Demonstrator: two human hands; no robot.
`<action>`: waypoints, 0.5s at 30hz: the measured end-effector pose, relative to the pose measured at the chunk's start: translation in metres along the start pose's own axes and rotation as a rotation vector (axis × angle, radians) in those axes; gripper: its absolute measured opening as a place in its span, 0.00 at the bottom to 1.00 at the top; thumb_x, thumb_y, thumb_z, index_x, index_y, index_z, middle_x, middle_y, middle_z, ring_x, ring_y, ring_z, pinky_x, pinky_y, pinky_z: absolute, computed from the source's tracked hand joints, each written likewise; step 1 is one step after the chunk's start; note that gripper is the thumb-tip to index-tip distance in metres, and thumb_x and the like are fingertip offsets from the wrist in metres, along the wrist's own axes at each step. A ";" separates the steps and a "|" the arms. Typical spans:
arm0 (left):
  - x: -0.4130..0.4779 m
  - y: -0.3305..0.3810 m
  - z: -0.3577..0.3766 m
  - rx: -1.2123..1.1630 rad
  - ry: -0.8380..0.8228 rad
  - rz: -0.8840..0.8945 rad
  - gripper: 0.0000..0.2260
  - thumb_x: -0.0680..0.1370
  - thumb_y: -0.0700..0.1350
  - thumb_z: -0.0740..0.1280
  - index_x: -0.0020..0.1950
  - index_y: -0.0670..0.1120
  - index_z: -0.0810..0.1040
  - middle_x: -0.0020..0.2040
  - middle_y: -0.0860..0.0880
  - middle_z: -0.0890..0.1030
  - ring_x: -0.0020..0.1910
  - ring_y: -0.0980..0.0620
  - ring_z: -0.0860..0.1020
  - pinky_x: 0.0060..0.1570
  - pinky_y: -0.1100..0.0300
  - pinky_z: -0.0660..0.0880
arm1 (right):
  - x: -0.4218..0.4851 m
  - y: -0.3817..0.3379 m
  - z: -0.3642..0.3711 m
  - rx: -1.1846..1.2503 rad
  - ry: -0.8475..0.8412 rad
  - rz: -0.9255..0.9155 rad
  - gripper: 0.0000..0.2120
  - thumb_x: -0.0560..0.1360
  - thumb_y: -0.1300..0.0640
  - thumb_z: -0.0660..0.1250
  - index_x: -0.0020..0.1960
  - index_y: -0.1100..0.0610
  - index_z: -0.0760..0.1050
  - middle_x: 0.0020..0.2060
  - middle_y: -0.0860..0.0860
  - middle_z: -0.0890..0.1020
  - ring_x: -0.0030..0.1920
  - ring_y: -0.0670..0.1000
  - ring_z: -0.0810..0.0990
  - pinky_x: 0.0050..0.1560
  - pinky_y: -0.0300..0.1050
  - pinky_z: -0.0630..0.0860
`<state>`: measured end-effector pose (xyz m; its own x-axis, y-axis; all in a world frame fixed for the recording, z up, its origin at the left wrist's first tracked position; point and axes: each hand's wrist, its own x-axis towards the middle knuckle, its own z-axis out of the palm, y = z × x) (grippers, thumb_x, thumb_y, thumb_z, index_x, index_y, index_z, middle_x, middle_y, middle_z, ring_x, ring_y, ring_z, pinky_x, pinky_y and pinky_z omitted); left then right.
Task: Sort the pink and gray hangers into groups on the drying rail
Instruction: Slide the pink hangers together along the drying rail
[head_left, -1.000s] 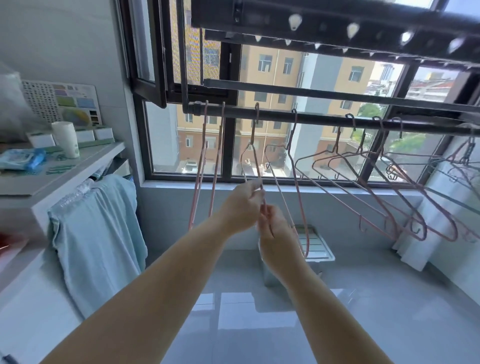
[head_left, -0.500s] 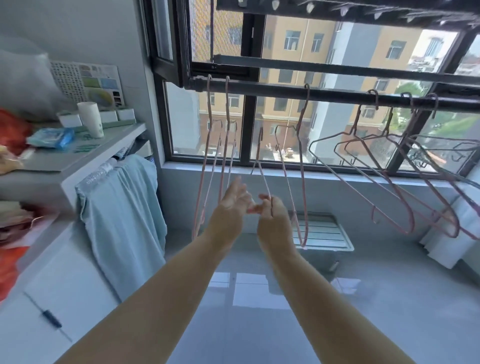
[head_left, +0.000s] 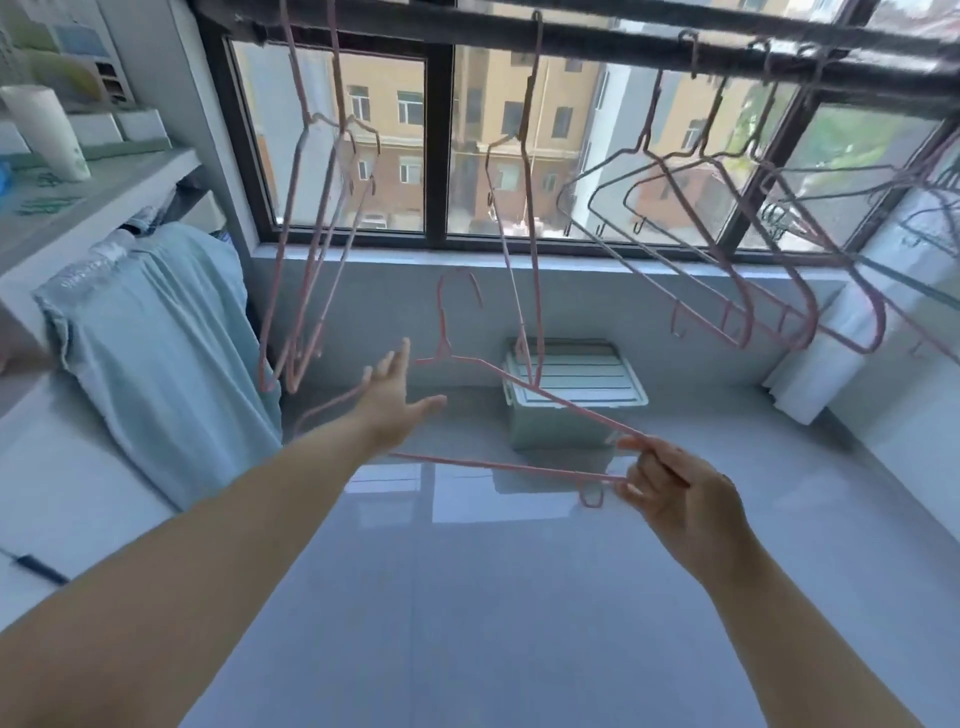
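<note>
I had both bare arms stretched forward and slightly apart, forearms in full view. My left hand (head_left: 390, 404) was spread wide, palm turned inward with the fingers fanned and the thumb sticking out to the right, gripping nothing. My right hand (head_left: 675, 493) sat lower and nearer, its thumb and fingertips (head_left: 631, 444) pinched around the end of a pink hanger (head_left: 519, 470).

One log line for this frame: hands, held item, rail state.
right hand: pinching end of pink wire hanger, off rail | left hand: open, empty | dark drying rail: other hangers hooked
</note>
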<state>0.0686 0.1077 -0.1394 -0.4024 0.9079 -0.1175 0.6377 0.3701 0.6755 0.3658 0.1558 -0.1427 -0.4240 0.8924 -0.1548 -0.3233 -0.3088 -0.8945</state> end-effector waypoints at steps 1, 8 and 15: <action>0.002 -0.002 -0.001 0.065 -0.002 0.017 0.32 0.76 0.53 0.63 0.74 0.53 0.49 0.76 0.46 0.55 0.74 0.40 0.49 0.72 0.46 0.48 | 0.000 0.001 -0.009 0.022 -0.025 0.019 0.15 0.74 0.58 0.56 0.45 0.63 0.80 0.25 0.47 0.54 0.25 0.47 0.61 0.34 0.39 0.70; -0.014 -0.024 -0.020 -0.130 -0.118 0.115 0.09 0.77 0.41 0.63 0.38 0.49 0.77 0.35 0.47 0.74 0.36 0.50 0.70 0.38 0.58 0.68 | 0.023 0.030 -0.030 -0.494 0.274 0.101 0.10 0.78 0.57 0.59 0.54 0.54 0.78 0.46 0.52 0.75 0.47 0.50 0.74 0.52 0.45 0.73; -0.033 -0.001 0.000 -0.400 -0.044 0.001 0.10 0.79 0.37 0.56 0.53 0.41 0.77 0.33 0.49 0.69 0.31 0.54 0.66 0.31 0.66 0.66 | -0.012 0.074 0.049 -1.007 -0.148 0.017 0.23 0.75 0.59 0.63 0.68 0.51 0.62 0.63 0.45 0.64 0.65 0.48 0.65 0.64 0.40 0.62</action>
<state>0.0812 0.0771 -0.1368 -0.3675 0.9192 -0.1417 0.3289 0.2709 0.9047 0.3049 0.1061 -0.1868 -0.5442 0.8197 -0.1786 0.5172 0.1602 -0.8407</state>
